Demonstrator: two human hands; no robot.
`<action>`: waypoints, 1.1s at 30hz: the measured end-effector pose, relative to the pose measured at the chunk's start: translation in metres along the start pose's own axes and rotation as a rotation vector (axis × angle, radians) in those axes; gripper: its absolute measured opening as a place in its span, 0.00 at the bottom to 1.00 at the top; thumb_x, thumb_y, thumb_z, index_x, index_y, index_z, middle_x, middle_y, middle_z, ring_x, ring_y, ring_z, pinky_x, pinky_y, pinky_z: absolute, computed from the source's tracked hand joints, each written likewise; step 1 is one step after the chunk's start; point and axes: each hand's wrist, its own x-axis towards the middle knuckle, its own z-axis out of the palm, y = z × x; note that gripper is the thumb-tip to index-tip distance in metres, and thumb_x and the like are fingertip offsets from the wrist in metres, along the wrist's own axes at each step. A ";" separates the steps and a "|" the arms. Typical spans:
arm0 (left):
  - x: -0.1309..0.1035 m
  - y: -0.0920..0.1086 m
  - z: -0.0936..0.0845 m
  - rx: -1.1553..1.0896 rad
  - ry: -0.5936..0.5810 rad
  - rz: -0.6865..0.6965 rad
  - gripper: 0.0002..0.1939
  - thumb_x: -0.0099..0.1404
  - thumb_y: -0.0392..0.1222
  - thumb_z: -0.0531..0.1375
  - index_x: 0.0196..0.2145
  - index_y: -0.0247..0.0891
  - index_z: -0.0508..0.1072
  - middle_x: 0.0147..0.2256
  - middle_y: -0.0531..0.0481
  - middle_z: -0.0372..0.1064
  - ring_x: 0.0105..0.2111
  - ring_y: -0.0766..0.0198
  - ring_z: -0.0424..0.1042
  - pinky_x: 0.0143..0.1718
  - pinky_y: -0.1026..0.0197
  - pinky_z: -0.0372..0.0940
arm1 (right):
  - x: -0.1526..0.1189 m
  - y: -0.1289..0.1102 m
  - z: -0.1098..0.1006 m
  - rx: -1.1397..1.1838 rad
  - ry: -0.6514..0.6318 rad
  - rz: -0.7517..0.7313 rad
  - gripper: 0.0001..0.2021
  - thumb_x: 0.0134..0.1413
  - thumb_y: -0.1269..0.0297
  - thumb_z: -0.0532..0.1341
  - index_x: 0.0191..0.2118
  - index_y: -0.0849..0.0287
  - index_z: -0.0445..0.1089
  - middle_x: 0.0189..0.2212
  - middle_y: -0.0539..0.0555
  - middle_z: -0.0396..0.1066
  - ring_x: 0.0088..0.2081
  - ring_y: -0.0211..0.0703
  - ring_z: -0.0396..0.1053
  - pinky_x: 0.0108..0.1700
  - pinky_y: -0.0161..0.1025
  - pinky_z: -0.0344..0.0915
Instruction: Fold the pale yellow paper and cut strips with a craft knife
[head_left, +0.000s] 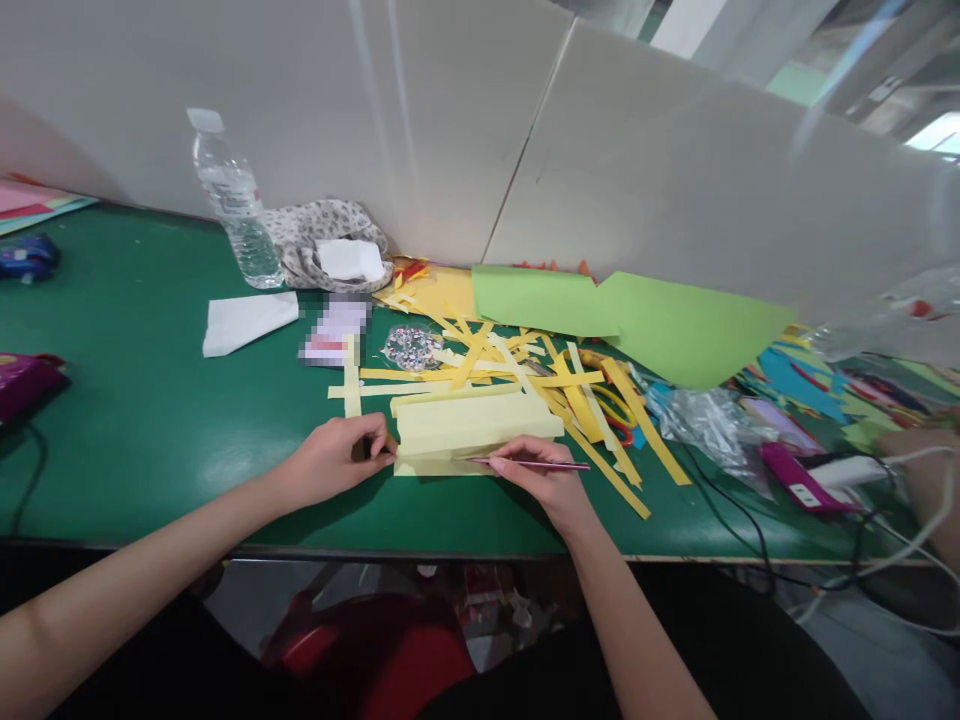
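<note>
A folded pale yellow paper (472, 422) lies near the front of the green table, its creased layers running left to right. My left hand (341, 462) is closed at the paper's left edge, with thumb and forefinger pinching its lower left corner. Over the right part of the paper, my right hand (538, 480) grips a thin dark pink pen-like stick (553, 464), whose pointed end rests on or just above the sheet. Yellow paper strips (585, 400) are heaped behind and to the right of it.
Behind the strips lie green sheets (660, 325). A water bottle (244, 215), a patterned cloth (330, 225) and a white tissue (250, 322) are at the back left. A clear plastic bag (712, 430), a magenta device (802, 480) and cables lie right; another person's arm shows at the right edge.
</note>
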 end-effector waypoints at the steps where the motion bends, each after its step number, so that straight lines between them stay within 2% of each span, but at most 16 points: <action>1: 0.000 0.000 0.000 -0.001 0.000 -0.001 0.11 0.58 0.40 0.54 0.24 0.40 0.54 0.25 0.58 0.65 0.22 0.70 0.60 0.24 0.68 0.52 | 0.000 0.000 -0.002 -0.008 0.001 -0.004 0.08 0.43 0.59 0.67 0.26 0.58 0.73 0.24 0.52 0.74 0.27 0.41 0.70 0.31 0.38 0.66; 7: 0.000 -0.001 -0.001 -0.039 -0.012 0.004 0.10 0.58 0.40 0.54 0.24 0.40 0.54 0.30 0.55 0.70 0.24 0.70 0.63 0.26 0.67 0.55 | 0.001 -0.005 0.002 0.012 -0.006 -0.016 0.09 0.43 0.58 0.67 0.26 0.58 0.73 0.22 0.51 0.73 0.25 0.41 0.69 0.29 0.38 0.65; 15: 0.000 -0.005 0.000 -0.053 -0.007 0.018 0.09 0.58 0.38 0.54 0.24 0.40 0.55 0.30 0.56 0.71 0.25 0.69 0.64 0.27 0.67 0.57 | 0.005 -0.019 0.044 0.032 -0.047 0.015 0.07 0.43 0.59 0.66 0.27 0.57 0.74 0.24 0.51 0.75 0.27 0.41 0.71 0.32 0.38 0.67; 19: 0.000 -0.006 0.000 -0.040 -0.002 0.024 0.08 0.57 0.39 0.54 0.25 0.40 0.55 0.30 0.56 0.70 0.25 0.69 0.64 0.26 0.68 0.56 | 0.007 -0.022 0.054 0.012 -0.083 0.027 0.07 0.44 0.59 0.66 0.28 0.57 0.75 0.25 0.52 0.75 0.28 0.43 0.72 0.33 0.38 0.67; 26: 0.000 -0.005 0.000 -0.034 -0.008 0.013 0.09 0.58 0.39 0.54 0.24 0.40 0.56 0.29 0.55 0.70 0.25 0.68 0.65 0.26 0.67 0.56 | 0.007 -0.023 0.049 -0.019 -0.062 0.050 0.06 0.44 0.60 0.66 0.27 0.57 0.75 0.22 0.50 0.73 0.26 0.40 0.70 0.31 0.37 0.66; 33: 0.000 -0.006 0.001 -0.039 -0.015 0.023 0.09 0.58 0.38 0.54 0.24 0.40 0.55 0.30 0.56 0.70 0.25 0.69 0.64 0.27 0.67 0.56 | 0.003 -0.012 0.021 0.007 -0.005 0.059 0.08 0.43 0.59 0.66 0.27 0.58 0.75 0.21 0.50 0.72 0.24 0.38 0.67 0.29 0.36 0.64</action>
